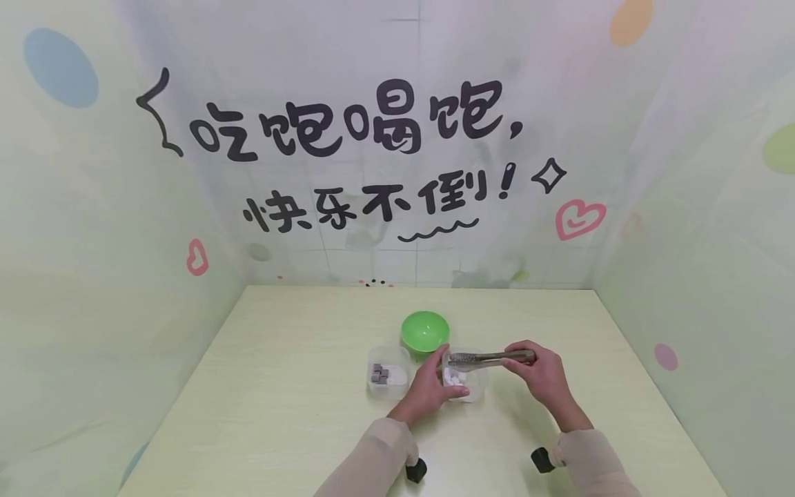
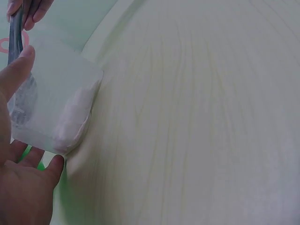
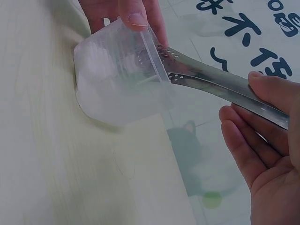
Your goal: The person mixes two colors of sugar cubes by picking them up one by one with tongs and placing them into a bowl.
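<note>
My left hand [image 1: 428,390] grips a translucent plastic tub [image 1: 477,388] by its left side, thumb toward the front and fingers behind. White lumps [image 1: 455,378] lie in this tub; the right wrist view shows them blurred through its wall [image 3: 101,70]. Metal tongs [image 1: 493,357] with perforated ends are held in my right hand [image 1: 545,373], between thumb and fingers. Their tips reach over the rim into the tub, above or beside the lumps. Whether the tips touch a lump cannot be made out.
Left of my left hand stands a second translucent tub [image 1: 373,388] with several grey-brown cubes [image 1: 379,375] in it. A green bowl [image 1: 425,331] sits behind the two tubs. The pale wooden table [image 1: 279,386] ends at a printed curtain [image 1: 348,262] at the back.
</note>
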`<state>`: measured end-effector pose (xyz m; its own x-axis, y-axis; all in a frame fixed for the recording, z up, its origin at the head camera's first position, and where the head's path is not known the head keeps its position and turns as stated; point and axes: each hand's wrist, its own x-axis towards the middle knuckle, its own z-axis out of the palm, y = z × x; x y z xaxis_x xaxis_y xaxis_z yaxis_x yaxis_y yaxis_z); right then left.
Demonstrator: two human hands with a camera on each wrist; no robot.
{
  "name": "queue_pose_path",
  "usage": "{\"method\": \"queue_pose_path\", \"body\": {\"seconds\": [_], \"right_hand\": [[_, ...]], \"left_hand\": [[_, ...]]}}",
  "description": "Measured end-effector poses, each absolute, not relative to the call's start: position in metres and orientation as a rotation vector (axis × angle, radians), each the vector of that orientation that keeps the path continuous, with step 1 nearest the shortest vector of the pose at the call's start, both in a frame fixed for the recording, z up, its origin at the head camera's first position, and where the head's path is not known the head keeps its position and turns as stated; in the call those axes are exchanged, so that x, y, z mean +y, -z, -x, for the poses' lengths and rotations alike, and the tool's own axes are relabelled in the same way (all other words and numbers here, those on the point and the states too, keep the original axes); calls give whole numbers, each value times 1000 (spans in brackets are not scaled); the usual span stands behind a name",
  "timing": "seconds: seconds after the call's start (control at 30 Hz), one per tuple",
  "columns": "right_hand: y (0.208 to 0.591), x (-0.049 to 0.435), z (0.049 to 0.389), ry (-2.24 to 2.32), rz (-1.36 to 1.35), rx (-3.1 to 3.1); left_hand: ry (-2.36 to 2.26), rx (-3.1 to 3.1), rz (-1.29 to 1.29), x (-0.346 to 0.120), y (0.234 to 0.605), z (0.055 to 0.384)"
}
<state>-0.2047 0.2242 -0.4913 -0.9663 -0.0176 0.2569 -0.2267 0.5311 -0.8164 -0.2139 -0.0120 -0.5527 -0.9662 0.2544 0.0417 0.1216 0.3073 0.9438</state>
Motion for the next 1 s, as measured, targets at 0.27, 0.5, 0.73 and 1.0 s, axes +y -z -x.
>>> {"method": "queue_pose_path", "body": {"seconds": [0.27, 0.5, 0.73, 1.0], "right_hand": [[484, 227, 202, -1509, -222, -2480], [469, 224, 197, -1558, -217, -2458], [480, 229, 206, -1555, -210, -2437], [477, 226, 210, -1622, -204, -2368]], "left_hand": [[-1753, 2444, -337, -12, 555, 215], [-1808, 2402, -342, -12, 555, 214], [-1853, 2341, -307, -11, 554, 214], [-1843, 2343, -306, -11, 556, 216]]}}
